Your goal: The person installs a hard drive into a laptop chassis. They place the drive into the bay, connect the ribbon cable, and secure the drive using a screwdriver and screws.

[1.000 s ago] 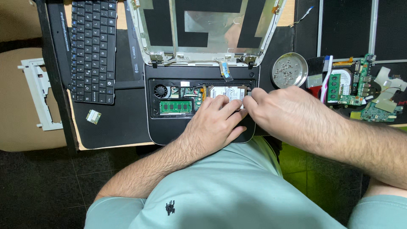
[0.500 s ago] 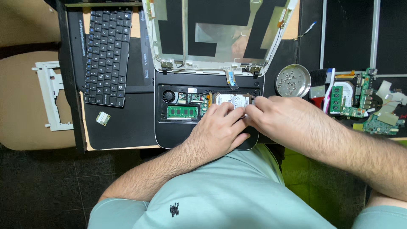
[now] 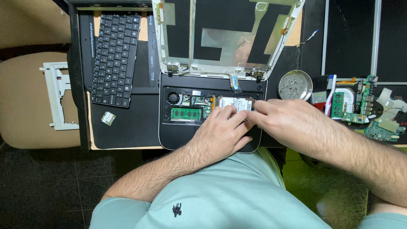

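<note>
head view – left hand (image 3: 222,129) and right hand (image 3: 288,123), fingers bent, press the silver drive (image 3: 232,103) in the opened laptop base (image 3: 169,133) – grasp unclear.

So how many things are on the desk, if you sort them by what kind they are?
Opened laptop base: 1
Loose keyboard: 1
Screen back shell: 1
Round metal screw dish: 1
Loose green circuit boards: 2
Small loose card: 1
White plastic frame: 1
Total: 8
</note>
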